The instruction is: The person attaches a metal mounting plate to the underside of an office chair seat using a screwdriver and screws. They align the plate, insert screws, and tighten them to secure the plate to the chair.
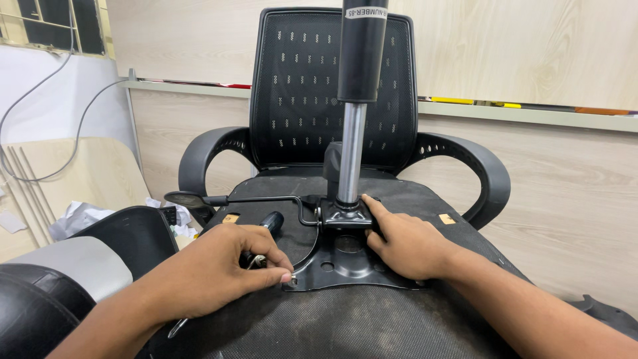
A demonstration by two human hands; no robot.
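I am looking into a furniture assembly workshop. An office chair [332, 100] lies overturned, its metal base plate [345, 259] and gas-lift cylinder [355, 100] exposed. Cut wooden boards [80, 173] lean at left beside crumpled paper [80, 216]. Laminate-panelled walls [531, 46], loose cables [40, 100] and another chair's parts [66, 266] fill the surroundings.

Gas lift cylinder [361, 50]: matt black casing, smooth; its piston rod [351, 153]: polished chrome metal, glossy. Mechanism plate [345, 262]: black painted metal, semi-gloss, smooth. Seat underside [372, 319]: black woven cloth, rough, dusty. Backrest [299, 86]: black mesh fabric, matt. Armrests [482, 173]: black plastic, slight sheen. Wall panels [531, 46]: pale wood-grain laminate, smooth. Screwdriver handle [269, 223]: black, glossy.
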